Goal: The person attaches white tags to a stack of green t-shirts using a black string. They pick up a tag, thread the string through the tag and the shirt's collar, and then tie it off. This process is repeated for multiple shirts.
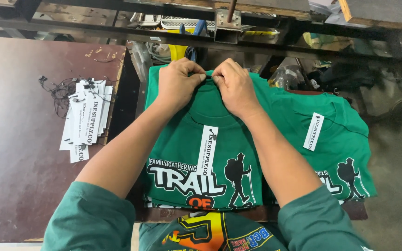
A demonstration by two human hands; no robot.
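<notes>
Here, left hand (177, 84) and right hand (232, 86) both pinch the collar of the green T-shirt (187, 139) (soft, light, limp cloth, likely best held at that firmer neck seam), white hang tag (207, 149) dangling below.

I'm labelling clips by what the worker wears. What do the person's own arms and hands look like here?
Both arms have dark green sleeves pushed up above the elbows, leaving the forearms bare. The left hand and right hand are bare: no gloves, and no rings, watch or bands that I can see. The sleeve cloth is plain, with no markings visible.
</notes>
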